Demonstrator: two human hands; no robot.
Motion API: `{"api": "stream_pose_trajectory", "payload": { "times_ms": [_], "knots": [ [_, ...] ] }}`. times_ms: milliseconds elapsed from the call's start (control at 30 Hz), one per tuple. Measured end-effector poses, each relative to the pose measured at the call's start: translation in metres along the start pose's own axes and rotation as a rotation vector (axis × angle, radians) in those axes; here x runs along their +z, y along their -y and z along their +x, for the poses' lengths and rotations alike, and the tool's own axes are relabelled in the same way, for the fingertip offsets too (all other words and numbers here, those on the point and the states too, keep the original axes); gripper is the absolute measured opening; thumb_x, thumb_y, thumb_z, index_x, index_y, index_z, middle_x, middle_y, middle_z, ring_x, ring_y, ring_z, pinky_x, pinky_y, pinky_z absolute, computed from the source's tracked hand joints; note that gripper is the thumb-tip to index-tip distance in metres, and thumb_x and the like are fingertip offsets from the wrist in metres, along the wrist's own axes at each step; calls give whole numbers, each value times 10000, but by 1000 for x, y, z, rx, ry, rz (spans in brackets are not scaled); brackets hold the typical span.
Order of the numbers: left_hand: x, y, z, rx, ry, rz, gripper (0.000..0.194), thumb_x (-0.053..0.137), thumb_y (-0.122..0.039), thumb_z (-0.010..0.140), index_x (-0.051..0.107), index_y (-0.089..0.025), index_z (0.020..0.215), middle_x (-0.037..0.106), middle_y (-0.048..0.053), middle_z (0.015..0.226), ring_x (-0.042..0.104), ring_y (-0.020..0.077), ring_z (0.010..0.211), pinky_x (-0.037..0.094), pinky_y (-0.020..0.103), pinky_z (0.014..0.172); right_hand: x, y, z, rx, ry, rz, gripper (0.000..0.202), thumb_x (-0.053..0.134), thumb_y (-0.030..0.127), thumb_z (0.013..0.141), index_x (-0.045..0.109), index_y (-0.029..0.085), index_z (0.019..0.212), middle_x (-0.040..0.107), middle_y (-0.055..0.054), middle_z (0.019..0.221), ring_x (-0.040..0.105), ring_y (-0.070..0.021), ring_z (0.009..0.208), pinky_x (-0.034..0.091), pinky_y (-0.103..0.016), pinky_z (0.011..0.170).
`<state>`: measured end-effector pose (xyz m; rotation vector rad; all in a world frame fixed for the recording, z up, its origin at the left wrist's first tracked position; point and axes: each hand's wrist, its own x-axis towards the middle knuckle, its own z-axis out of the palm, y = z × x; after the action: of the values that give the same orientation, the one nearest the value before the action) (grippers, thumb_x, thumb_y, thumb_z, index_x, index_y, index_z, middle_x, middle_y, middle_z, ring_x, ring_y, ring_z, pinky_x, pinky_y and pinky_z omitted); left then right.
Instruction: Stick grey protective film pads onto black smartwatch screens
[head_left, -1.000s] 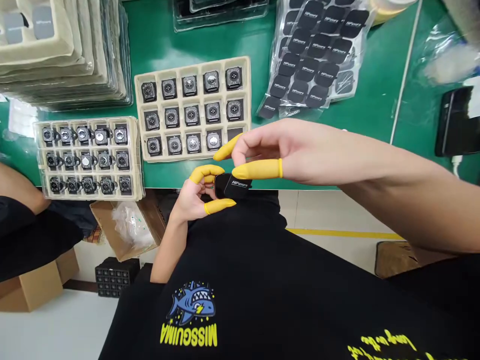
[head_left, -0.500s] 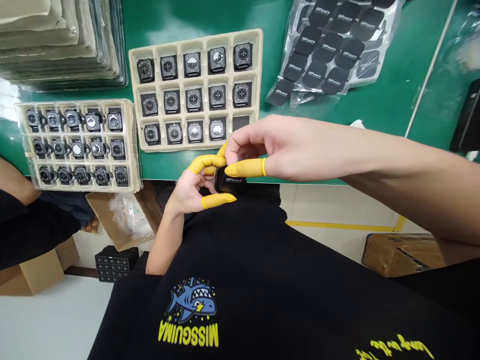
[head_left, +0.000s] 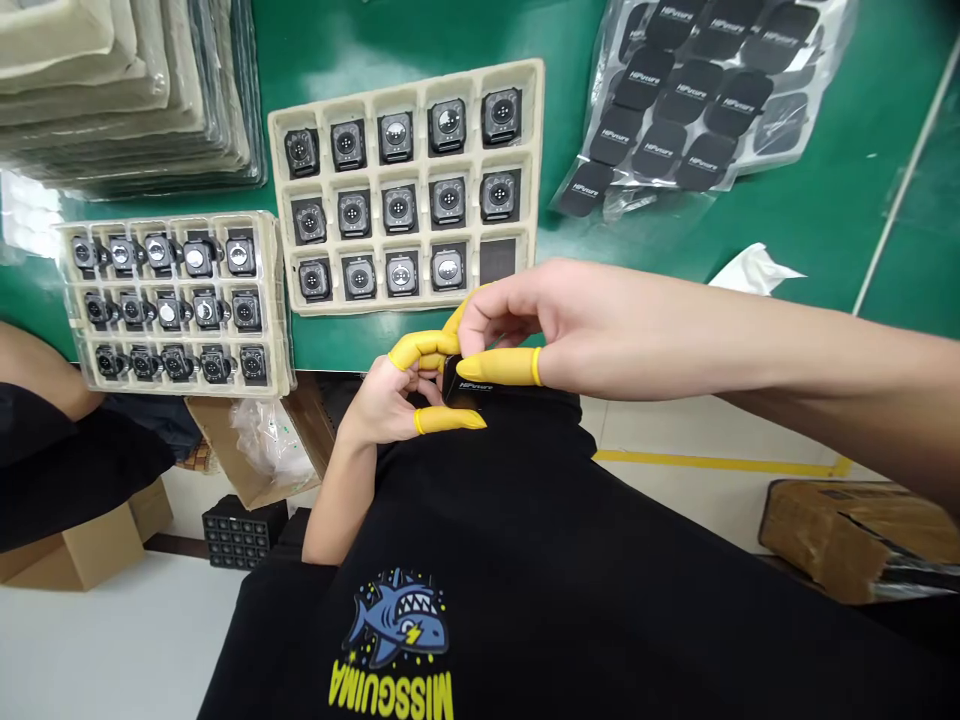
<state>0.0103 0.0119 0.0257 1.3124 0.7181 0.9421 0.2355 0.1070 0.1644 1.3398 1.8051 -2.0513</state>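
Note:
Both hands wear yellow finger covers and meet at a dark watch face point(head_left: 475, 385) with a "HiFuture" label, just below the table edge. My left hand point(head_left: 397, 395) holds its left side between curled fingers and thumb. From the right, my right hand point(head_left: 525, 325) pinches its top edge, hiding part of it. Behind them lies a cream tray point(head_left: 337, 190) with watch bodies in its compartments; the compartment at its near right corner holds no watch. "HiFuture" films point(head_left: 690, 90) lie on a sheet at the upper right.
A second filled tray point(head_left: 262, 290) sits to the left, beneath stacked trays point(head_left: 187, 110). White tissue point(head_left: 754, 272) lies right of the films. An open carton point(head_left: 259, 490) with plastic stands below the table. Another person's arm point(head_left: 45, 370) shows at far left.
The whole view has shifted, so the table items appear slightly right and lower. The watch face is more tilted and more covered by my right fingers.

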Motion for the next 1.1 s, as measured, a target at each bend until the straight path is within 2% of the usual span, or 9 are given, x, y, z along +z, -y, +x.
{"api": "stream_pose_trajectory", "payload": {
  "times_ms": [133,300,400,600,800,900,1100],
  "knots": [
    [-2,-1,-3,-32,13,50,832,1015,-578,769,627,-237,1422,775,-4,991,727,100,677,646,198,636,1,-3,1,-5,9,19,181,855,279,932,692,210,896,700,6,795,476,-106,599,282,-303,557],
    [-2,-4,0,-3,-9,37,796,1040,-519,754,649,-247,1391,786,-4,964,718,95,637,647,192,618,0,-5,1,-38,29,49,179,859,306,915,703,219,914,715,14,821,473,-107,596,296,-306,556],
    [-3,-2,0,-18,-14,10,818,1045,-562,727,657,-245,1373,769,-19,923,723,104,651,648,188,606,0,-3,3,-34,6,20,185,876,285,893,705,213,884,714,14,819,478,-106,603,307,-307,571],
    [-7,3,-3,-81,26,3,896,1051,-579,709,616,-232,1410,827,27,1019,738,103,623,654,204,628,1,-3,6,-48,-1,-16,172,866,259,898,705,209,861,725,-4,824,505,-119,631,319,-317,589],
    [-3,0,1,-44,6,-18,819,1037,-578,734,651,-237,1371,761,-23,917,708,97,664,641,188,621,0,-7,8,-32,2,37,231,912,304,900,704,210,860,714,-7,806,490,-119,619,314,-331,605],
    [-1,-1,2,-78,4,-9,829,1034,-624,710,668,-230,1341,723,-30,880,696,103,687,627,183,611,0,-8,8,-46,8,49,237,927,318,900,718,211,868,732,-16,838,512,-126,647,327,-330,611],
    [-2,5,-1,-41,-1,-13,853,1041,-607,712,660,-254,1387,782,-7,963,731,112,708,633,189,615,0,-12,7,-77,-9,26,254,932,354,901,726,213,856,708,-5,786,478,-119,626,298,-333,597]
  ]
}}
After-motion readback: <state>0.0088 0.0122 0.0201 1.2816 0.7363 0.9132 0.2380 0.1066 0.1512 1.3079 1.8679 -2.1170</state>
